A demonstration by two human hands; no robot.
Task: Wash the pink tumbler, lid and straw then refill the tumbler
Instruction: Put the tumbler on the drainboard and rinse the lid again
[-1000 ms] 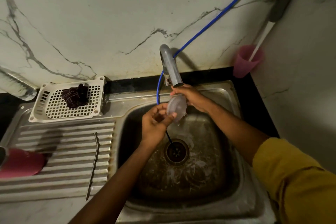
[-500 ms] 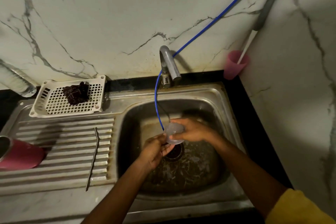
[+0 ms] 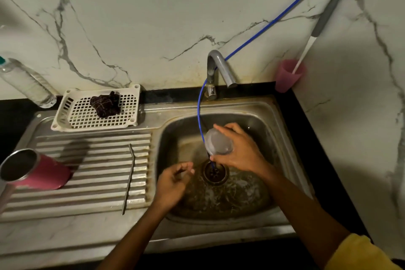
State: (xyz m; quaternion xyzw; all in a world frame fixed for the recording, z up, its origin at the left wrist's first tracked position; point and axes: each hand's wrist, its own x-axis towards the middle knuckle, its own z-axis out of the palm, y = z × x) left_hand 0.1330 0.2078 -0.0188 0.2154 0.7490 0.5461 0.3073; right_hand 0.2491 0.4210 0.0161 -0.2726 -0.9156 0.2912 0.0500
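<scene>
Low in the middle, the left hand (image 3: 173, 184) hangs over the sink (image 3: 252, 106), fingers loosely bent, holding nothing. Above it the right hand (image 3: 240, 152) grips the clear lid (image 3: 219, 141) by its rim, over the drain (image 3: 215, 173). A blue hose (image 3: 198, 114) drops past the lid's left edge. At left lie the metal straw (image 3: 129, 178) and the pink tumbler (image 3: 41, 174), on its side. Farther up: white basket (image 3: 87, 119), tap (image 3: 221, 66).

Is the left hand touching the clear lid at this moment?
Apart. The head view shows bare sink basin between the left hand and the lid, which only the right hand holds.
</scene>
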